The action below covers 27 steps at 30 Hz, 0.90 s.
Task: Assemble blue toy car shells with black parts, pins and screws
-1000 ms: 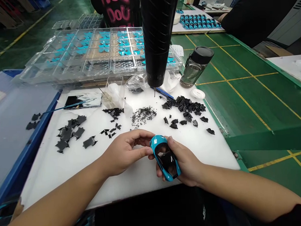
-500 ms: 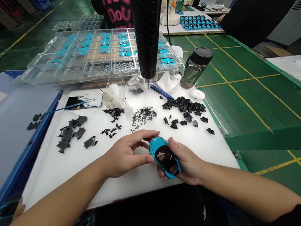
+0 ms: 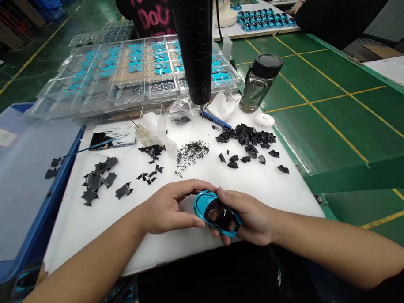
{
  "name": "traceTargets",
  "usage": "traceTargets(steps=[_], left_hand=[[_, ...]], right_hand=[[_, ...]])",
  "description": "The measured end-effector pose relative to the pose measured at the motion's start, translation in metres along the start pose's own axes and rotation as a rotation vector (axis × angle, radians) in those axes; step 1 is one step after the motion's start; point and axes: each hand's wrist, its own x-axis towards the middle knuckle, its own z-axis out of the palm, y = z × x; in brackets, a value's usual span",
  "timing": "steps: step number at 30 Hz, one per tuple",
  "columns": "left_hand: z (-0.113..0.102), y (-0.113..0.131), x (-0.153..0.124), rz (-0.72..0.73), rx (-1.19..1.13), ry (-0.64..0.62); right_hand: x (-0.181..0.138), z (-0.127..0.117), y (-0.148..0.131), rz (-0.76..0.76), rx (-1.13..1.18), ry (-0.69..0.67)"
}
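Observation:
A blue toy car body (image 3: 202,203) with a dark see-through window is held above the near edge of the white table. My right hand (image 3: 255,217) grips its right end, thumb on top and fingers beneath. Around the left end curves my left hand (image 3: 169,209), with the thumb at the lower edge and the fingers reaching behind the shell. Beyond the hands lie a heap of tiny black screws (image 3: 192,152), small black clips (image 3: 152,174), flat black plates (image 3: 94,181) and a pile of curved black pieces (image 3: 251,136).
A black electric screwdriver (image 3: 195,59) hangs bit-down over the table. Behind stand clear divided trays (image 3: 127,90) with blue parts. A bottle (image 3: 261,83), blue pen (image 3: 217,121), paintbrush (image 3: 89,148) and clear box (image 3: 153,126) lie around. A blue bin (image 3: 30,175) sits left; a person (image 3: 151,14) is opposite.
The car body has shifted slightly left and turned a little between my hands. Both hands still hold it. The whole view has tilted slightly.

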Motion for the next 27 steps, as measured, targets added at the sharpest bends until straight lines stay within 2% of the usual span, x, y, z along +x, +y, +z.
traceTargets(steps=[5, 8, 12, 18, 22, 27], left_hand=[[0.001, -0.002, -0.001, -0.038, -0.025, -0.024], [0.000, -0.005, -0.002, -0.054, -0.057, -0.009], [0.000, -0.008, -0.002, -0.035, -0.038, 0.103], [0.005, -0.010, -0.003, 0.049, 0.049, 0.365], [0.004, -0.014, -0.007, 0.218, 0.238, 0.384], [-0.003, -0.006, -0.008, 0.512, 0.466, 0.289]], right_hand=[[0.001, 0.001, 0.000, -0.012, 0.011, 0.003], [0.001, 0.000, -0.002, 0.034, 0.047, -0.032], [0.002, -0.002, -0.005, 0.043, 0.132, -0.097], [0.003, -0.004, -0.008, -0.144, 0.053, 0.002], [0.003, -0.005, -0.015, -0.134, 0.045, 0.074], [0.003, -0.010, -0.024, -0.042, 0.027, 0.062]])
